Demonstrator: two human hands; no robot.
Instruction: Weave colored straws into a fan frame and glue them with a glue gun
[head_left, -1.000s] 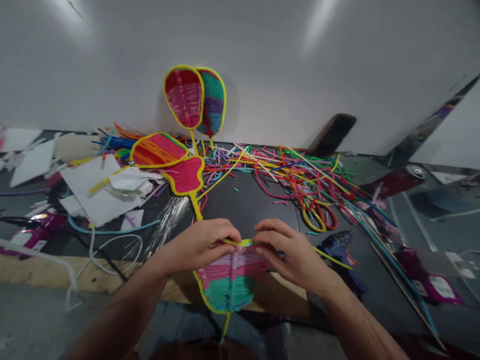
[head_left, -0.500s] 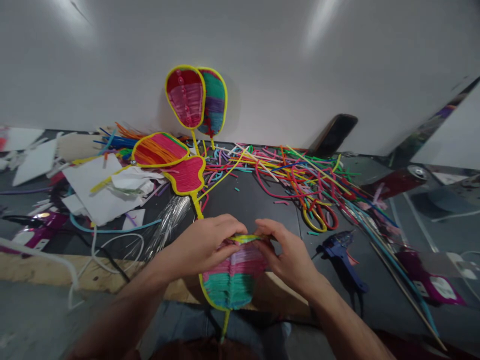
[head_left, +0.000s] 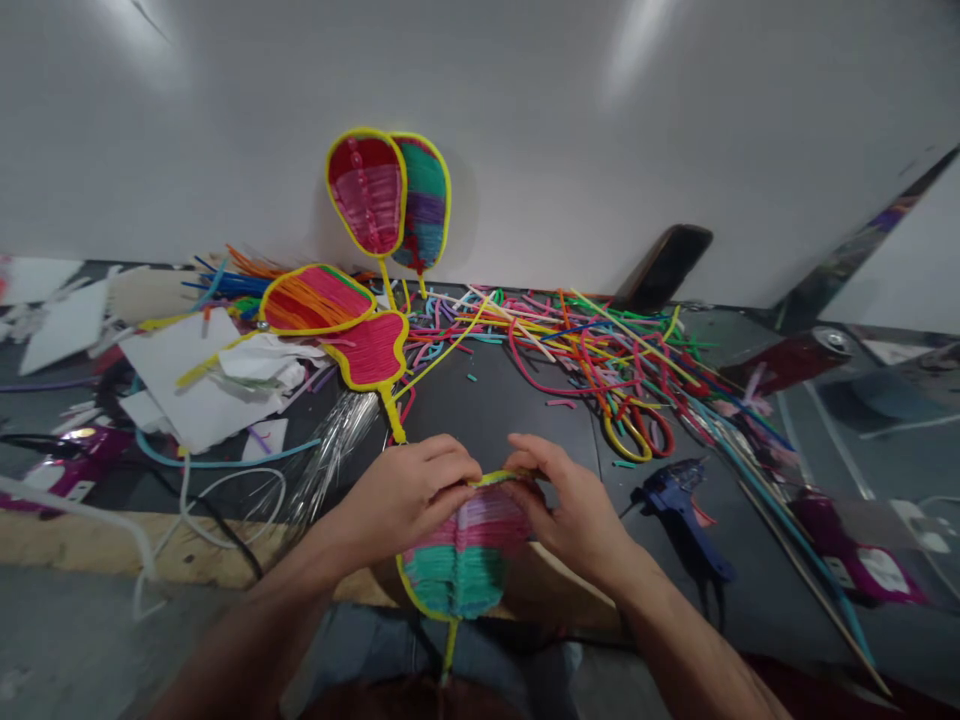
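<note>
Left hand (head_left: 409,495), right hand (head_left: 574,505) equally near; fingers of both pinch far yellow rim (head_left: 492,479) of striped paddle (head_left: 456,575); long axis runs back from fingers to stem (head_left: 450,648).

We lose the upper corners of the yellow-rimmed pink-and-green fuzzy panel (head_left: 457,580) behind the left grip (head_left: 412,490) and the right grip (head_left: 574,510); the lower end of its yellow stem (head_left: 450,645) fades into dark blur. We see only part of the yellow-rimmed green-and-purple panel (head_left: 430,205), overlapped by the yellow-rimmed red-and-pink panel (head_left: 367,205). We cannot read the blurred markings on the magenta plastic device (head_left: 90,445), and the left edge cuts off a flat white sheet (head_left: 34,278).
</note>
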